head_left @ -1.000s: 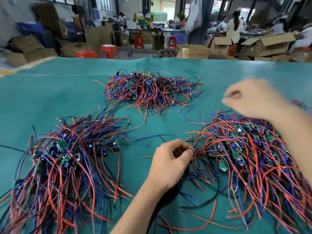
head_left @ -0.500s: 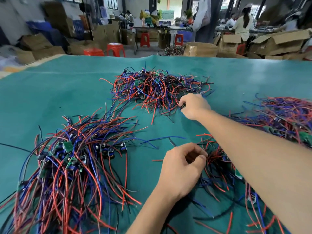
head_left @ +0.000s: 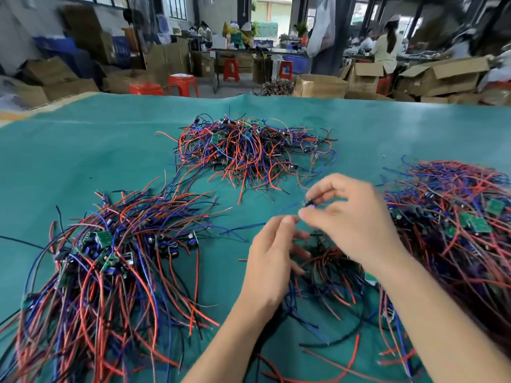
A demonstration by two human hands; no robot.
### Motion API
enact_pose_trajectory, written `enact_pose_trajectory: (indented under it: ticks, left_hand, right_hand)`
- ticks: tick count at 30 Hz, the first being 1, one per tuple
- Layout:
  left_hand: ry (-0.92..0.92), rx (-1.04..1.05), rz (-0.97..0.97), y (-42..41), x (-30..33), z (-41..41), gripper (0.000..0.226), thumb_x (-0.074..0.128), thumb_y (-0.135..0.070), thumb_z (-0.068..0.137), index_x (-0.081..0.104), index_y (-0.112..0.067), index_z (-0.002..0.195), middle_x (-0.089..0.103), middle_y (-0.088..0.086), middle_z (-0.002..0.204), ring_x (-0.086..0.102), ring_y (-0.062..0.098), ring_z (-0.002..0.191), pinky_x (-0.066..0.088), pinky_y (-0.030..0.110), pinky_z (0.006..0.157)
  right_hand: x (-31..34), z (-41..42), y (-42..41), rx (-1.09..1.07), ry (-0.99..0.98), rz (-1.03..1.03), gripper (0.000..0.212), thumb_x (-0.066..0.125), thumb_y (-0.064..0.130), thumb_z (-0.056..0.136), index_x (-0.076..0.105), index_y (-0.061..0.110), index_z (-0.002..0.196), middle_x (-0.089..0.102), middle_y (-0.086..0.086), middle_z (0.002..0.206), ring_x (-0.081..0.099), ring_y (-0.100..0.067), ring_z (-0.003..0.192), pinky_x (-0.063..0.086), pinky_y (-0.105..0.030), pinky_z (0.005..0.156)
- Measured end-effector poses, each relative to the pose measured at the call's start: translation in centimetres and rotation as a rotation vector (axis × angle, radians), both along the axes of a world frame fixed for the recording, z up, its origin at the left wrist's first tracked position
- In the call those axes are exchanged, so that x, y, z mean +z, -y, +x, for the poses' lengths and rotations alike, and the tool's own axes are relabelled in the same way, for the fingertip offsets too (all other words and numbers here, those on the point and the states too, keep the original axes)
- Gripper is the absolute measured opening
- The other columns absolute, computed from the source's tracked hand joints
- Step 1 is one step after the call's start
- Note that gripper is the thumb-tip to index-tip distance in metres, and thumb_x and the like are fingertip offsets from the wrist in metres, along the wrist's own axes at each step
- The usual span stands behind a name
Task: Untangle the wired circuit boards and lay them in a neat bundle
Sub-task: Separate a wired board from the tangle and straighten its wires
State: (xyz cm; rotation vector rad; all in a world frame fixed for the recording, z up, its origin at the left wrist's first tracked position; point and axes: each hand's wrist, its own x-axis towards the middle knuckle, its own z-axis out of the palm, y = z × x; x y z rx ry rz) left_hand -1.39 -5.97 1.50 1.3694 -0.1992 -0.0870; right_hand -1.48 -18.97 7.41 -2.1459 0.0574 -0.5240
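The right hand (head_left: pixel 356 219) is raised just above the green table (head_left: pixel 83 150), fingers curled, pinching a small dark circuit board (head_left: pixel 309 203) between thumb and fingertips. The board is blurred, so its own facing cannot be told. A thin blue wire (head_left: pixel 284 208) trails from it toward the left and slightly down.

The left hand (head_left: pixel 272 261) sits just beside and below the right one, thumb up near the right fingertips, fingers bent down into a small clump of wires (head_left: pixel 331 269) on the table; whether it actually grips a wire cannot be told.

To the left lies the combed bundle (head_left: pixel 110 272): its small green boards gather near the middle, and its red, blue and black wires run long from upper right to lower left, fanning toward the near edge. A tangled pile (head_left: pixel 249 150) rests farther back at the centre, wires pointing every way. Another big heap (head_left: pixel 456 225) lies at the right, partly under the right forearm.

Beyond the table are cardboard boxes (head_left: pixel 442 76), red stools (head_left: pixel 182 84) and people at work benches, all blurred.
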Motion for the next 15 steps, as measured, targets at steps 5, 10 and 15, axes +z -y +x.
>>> enact_pose_trajectory:
  ticks: [5,10,15]
  left_hand:
    - [0.027,-0.030,0.054,-0.1,-0.1,-0.1,0.031,0.049,-0.023,0.104,0.066,-0.008,0.083,0.060,-0.001,0.065,0.056,0.011,0.061,0.046,0.022,0.051]
    - [0.038,-0.006,0.064,-0.1,-0.5,0.2,0.027,0.049,-0.017,0.103,0.067,-0.004,0.089,0.058,0.016,0.071,0.054,0.021,0.065,0.045,0.029,0.052]
    - [0.045,0.027,0.032,0.0,-1.2,0.4,0.022,0.048,-0.010,0.102,0.070,-0.013,0.100,0.061,0.010,0.079,0.054,0.029,0.065,0.042,0.033,0.052]
  right_hand:
    - [-3.2,-1.7,-0.8,0.081,-0.065,0.137,0.024,0.081,0.008,0.071,0.072,0.025,0.084,0.075,0.005,0.086,0.069,-0.029,0.059,0.060,-0.048,0.068]
    - [-3.4,-2.0,-0.2,0.127,-0.092,0.221,0.026,0.071,0.020,0.064,0.073,0.032,0.087,0.075,0.005,0.087,0.072,-0.030,0.069,0.059,-0.039,0.069]
    - [-3.8,-1.7,0.1,0.084,-0.148,0.304,0.022,0.077,0.023,0.062,0.072,0.027,0.083,0.075,0.006,0.083,0.073,-0.027,0.075,0.059,-0.049,0.084]
